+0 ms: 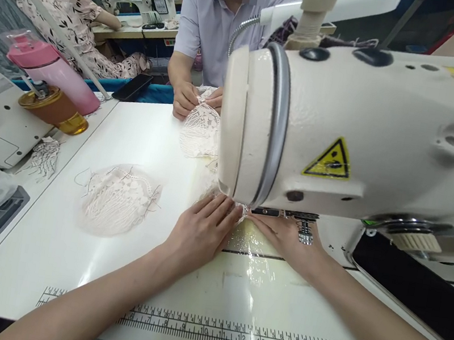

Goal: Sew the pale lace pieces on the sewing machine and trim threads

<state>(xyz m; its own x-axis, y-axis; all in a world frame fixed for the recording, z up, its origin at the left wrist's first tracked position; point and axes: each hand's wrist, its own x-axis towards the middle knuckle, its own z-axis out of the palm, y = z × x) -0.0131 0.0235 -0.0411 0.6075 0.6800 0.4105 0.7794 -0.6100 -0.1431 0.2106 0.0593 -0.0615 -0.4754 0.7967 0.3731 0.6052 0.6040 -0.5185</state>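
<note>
While both hands work just below the sewing machine (pixel 364 117), the lace piece (pixel 243 213) lies under its left end, between them. Left hand (pixel 204 227): fingers close together, laid on the lace; pinching or just pressing, can't tell. Right hand (pixel 287 241): fingers pointing toward the lace, partly hidden by the machine; grip can't be told. Doing it well likely means lace flat, feed even, fingertips clear of the metal parts (pixel 305 234) under the machine.

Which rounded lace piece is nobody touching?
The lace piece lying on the table, left of your left hand; the co-worker's hands hold the other one.
</note>
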